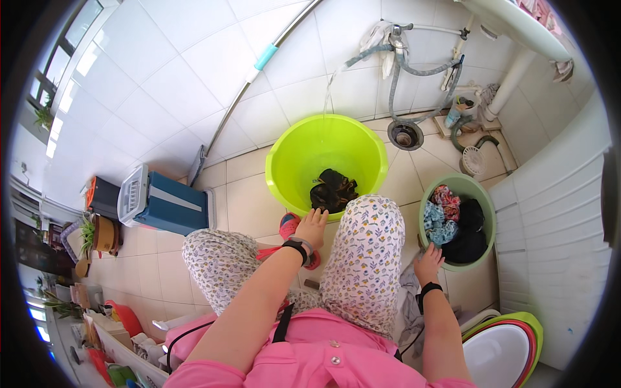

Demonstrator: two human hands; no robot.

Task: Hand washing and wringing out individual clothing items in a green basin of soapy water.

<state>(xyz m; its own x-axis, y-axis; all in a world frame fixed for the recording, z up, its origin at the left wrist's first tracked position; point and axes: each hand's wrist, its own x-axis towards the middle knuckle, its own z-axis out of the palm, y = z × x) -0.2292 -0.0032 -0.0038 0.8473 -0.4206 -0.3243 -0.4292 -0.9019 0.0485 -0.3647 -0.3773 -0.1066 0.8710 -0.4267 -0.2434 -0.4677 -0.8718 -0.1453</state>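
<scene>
A large lime-green plastic basin (296,145) stands on the floor before me, dark patterned cloth (334,190) bunched at its bottom. From a grey hose, a stream of water (328,92) falls into it. The fingertips of my left hand (312,228) rest, spread, at the basin's near rim. To the right is a smaller pale green basin (491,213). It holds red patterned cloth (445,201), blue patterned cloth (439,224) and black cloth (468,237). My right hand (429,264) is at this basin's near left rim; whether it grips the rim is unclear.
The grey hose (371,52) runs from a wall tap (398,36). A floor drain (405,136) lies behind the basins. A mop (237,99) leans beside a blue bucket (177,199). Stacked basins (499,351) and a white ribbed panel (558,233) stand at right; grey cloth (412,296) lies near my right wrist.
</scene>
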